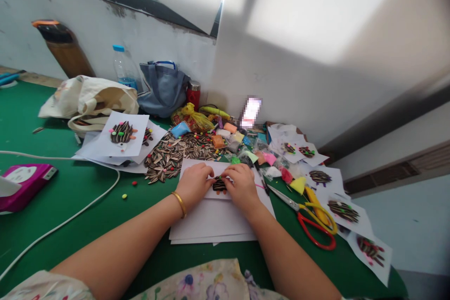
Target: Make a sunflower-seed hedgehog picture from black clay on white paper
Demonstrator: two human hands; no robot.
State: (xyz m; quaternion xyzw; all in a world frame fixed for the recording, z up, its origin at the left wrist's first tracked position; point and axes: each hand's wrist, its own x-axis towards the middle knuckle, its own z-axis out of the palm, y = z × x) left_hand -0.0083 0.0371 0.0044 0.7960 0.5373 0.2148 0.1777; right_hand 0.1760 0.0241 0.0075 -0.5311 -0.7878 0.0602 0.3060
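Note:
A small dark figure (219,184) made of striped sunflower seeds, with a green dot on top and orange bits below, lies on a white sheet of paper (191,165). My left hand (195,182), with a gold bangle at the wrist, has thumb and forefinger closed at the figure's left side. From the right, my right hand (243,185) pinches at its other edge. Any small piece between the fingertips is hidden. More white paper (214,222) is stacked beneath. Just behind the hands spreads a heap of loose sunflower seeds (179,152).
Scissors (298,207) with red and yellow handles lie right of the paper. Finished seed pictures (342,211) line the right edge; others (123,133) are stacked left. Coloured clay packets (230,136), a blue bag (163,89) and a lit phone (251,112) stand behind. A white cable (80,213) crosses the left.

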